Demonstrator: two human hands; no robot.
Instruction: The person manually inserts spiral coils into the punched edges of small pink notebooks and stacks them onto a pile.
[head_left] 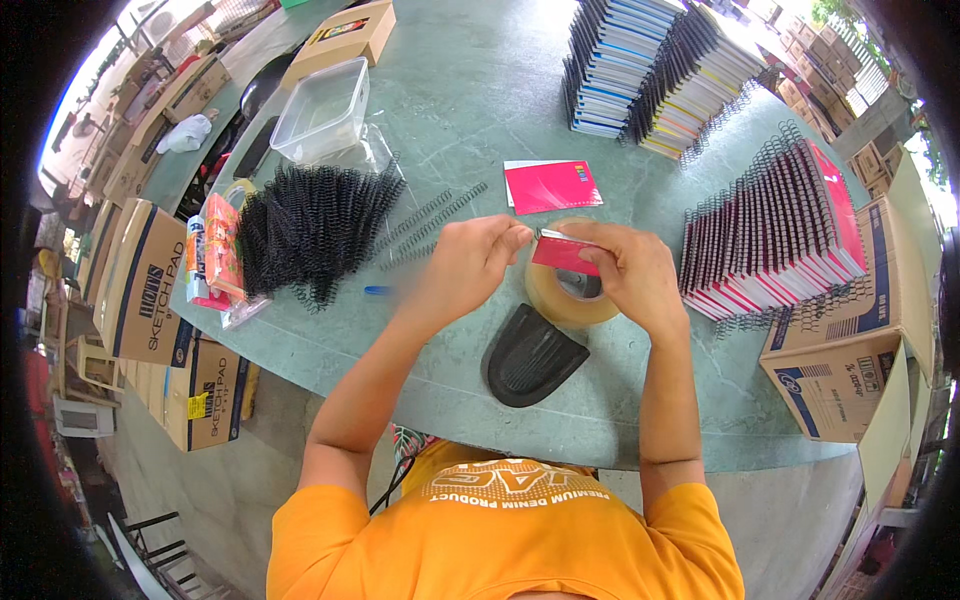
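A small red-covered notebook is gripped between the thumb and fingers of my right hand, tilted so its edge faces up. My left hand is pinched closed at the notebook's left end; a small dark bit shows by its fingertips, but what they hold is too small to make out. Below the notebook lies a wide roll of clear tape. Nearer me sits a black horseshoe-shaped ridged pad. Loose black spiral coils lie left of my left hand, and flat red covers lie beyond both hands.
A big heap of black coils is at the left, beside orange-and-red packets and a clear plastic tub. Stacked red spiral notebooks stand at right; blue-edged and yellow-edged stacks stand behind. Cardboard boxes flank the table.
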